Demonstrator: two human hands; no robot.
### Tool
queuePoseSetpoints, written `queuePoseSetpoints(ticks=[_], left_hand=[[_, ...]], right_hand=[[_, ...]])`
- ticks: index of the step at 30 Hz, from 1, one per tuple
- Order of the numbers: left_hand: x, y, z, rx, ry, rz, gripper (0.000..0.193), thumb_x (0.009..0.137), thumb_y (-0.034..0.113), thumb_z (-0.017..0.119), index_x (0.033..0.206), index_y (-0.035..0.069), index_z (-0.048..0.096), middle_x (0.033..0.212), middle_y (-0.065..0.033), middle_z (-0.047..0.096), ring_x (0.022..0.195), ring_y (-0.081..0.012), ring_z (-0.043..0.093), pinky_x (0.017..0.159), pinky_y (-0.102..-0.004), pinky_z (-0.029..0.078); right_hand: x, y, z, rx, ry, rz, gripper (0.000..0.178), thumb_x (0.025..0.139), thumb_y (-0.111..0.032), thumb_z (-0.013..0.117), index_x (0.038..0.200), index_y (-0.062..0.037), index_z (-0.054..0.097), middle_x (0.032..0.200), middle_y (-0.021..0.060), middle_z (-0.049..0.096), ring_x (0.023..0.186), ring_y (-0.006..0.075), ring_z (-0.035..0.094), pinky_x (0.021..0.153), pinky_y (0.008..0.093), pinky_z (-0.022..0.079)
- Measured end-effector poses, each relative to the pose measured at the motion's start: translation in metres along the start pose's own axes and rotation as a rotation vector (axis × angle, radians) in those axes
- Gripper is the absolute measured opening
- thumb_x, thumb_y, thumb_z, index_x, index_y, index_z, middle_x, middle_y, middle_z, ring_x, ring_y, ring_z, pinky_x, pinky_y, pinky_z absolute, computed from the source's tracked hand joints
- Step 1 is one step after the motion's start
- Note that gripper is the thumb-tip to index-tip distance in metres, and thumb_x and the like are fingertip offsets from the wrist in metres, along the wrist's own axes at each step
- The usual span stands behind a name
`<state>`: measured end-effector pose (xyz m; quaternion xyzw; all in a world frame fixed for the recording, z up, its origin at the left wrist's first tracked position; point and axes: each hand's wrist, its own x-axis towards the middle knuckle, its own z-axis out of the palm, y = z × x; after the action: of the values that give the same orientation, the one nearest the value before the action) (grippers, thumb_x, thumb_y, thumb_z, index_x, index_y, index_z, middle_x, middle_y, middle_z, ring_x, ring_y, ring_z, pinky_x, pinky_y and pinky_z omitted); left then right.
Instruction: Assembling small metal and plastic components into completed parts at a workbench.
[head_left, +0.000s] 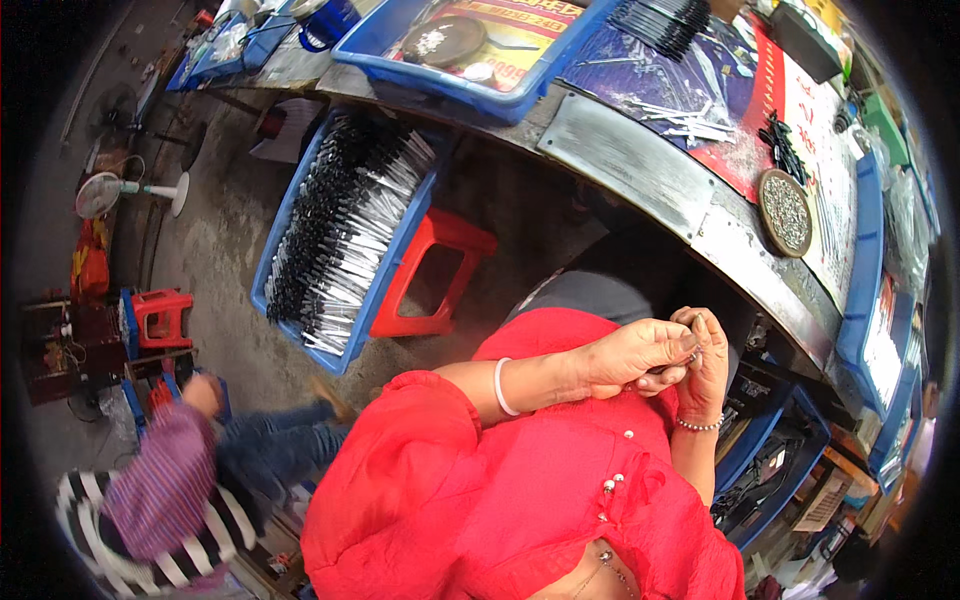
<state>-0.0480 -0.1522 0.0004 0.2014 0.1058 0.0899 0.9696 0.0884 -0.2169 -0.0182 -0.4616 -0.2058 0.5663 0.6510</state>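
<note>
Part (694, 356) is tiny, pinched at the fingertips, just off the near edge of the workbench (735, 240) and apart from it. Looks dark with a pale glint, maybe metal; can't confirm. Fingers cover most of it, so outline, ends and surface finish unreadable at this size.

Left hand (645, 358), white band at wrist: thumb and forefinger closed on the part, other fingers curled under. Right hand (706, 350), beaded bracelet at wrist: also closed, thumb and fingertips meeting around the same spot. Can't tell which hand carries the grip.

On the workbench, nearest the hands: round brown dish (785, 212) full of small silvery pieces. Beside it on the workbench, black parts (785, 143) in a loose pile. Farther along the workbench, white sticks (690, 125) scattered over a purple sheet, then slim black rods (660, 25) lined up in a bundle. Blue tray (515, 105) at the workbench edge holds another dish (445, 42) with whitish bits.

Off the workbench's near side, lower down: blue crate (262, 290) packed with black-and-white sticks (345, 230), red stool (470, 240) against it. Co-worker in a striped top (165, 480) well away from the workbench.
</note>
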Motion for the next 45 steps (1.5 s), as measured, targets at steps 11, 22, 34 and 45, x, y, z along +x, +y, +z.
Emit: queuePoseSetpoints(ticks=[11, 22, 34, 45], left_hand=[[-0.010, -0.024, 0.006, 0.023, -0.035, 0.133, 0.028, 0.089, 0.035, 0.052, 0.082, 0.009, 0.052, 0.056, 0.0024, 0.045, 0.040, -0.0041, 0.033, 0.038, -0.0187, 0.026], [-0.025, -0.027, 0.009, 0.080, 0.024, 0.289, 0.032, 0.089, 0.033, 0.051, 0.073, 0.005, 0.055, 0.052, 0.0023, 0.042, 0.036, -0.0052, 0.031, 0.035, -0.0187, 0.024], [-0.001, -0.029, -0.012, 0.087, 0.270, 0.382, 0.032, 0.087, 0.030, 0.056, 0.074, 0.001, 0.057, 0.054, 0.0014, 0.043, 0.040, -0.0059, 0.035, 0.034, -0.0189, 0.024], [0.009, -0.017, -0.021, 0.041, 0.296, 0.284, 0.030, 0.087, 0.030, 0.056, 0.074, 0.003, 0.059, 0.052, 0.0030, 0.041, 0.036, -0.0041, 0.032, 0.031, -0.0177, 0.022]], right_hand=[[-0.013, 0.006, 0.004, -0.163, -0.036, -0.061, 0.018, 0.090, -0.019, 0.050, 0.086, -0.0018, 0.054, 0.081, 0.0029, 0.052, 0.073, 0.0082, 0.049, 0.064, 0.0232, 0.040], [-0.013, 0.022, 0.000, -0.103, -0.135, 0.002, 0.033, 0.088, -0.021, 0.051, 0.115, -0.0017, 0.048, 0.108, 0.0084, 0.052, 0.100, 0.0185, 0.050, 0.085, 0.0301, 0.044], [0.034, 0.022, 0.003, -0.258, -0.218, 0.106, 0.028, 0.087, -0.021, 0.051, 0.107, -0.0016, 0.052, 0.102, 0.0085, 0.055, 0.095, 0.0181, 0.052, 0.081, 0.0298, 0.045], [0.062, 0.012, -0.004, -0.313, -0.242, 0.175, 0.025, 0.086, -0.022, 0.051, 0.100, -0.0016, 0.056, 0.096, 0.0085, 0.058, 0.090, 0.0177, 0.054, 0.078, 0.0295, 0.045]])
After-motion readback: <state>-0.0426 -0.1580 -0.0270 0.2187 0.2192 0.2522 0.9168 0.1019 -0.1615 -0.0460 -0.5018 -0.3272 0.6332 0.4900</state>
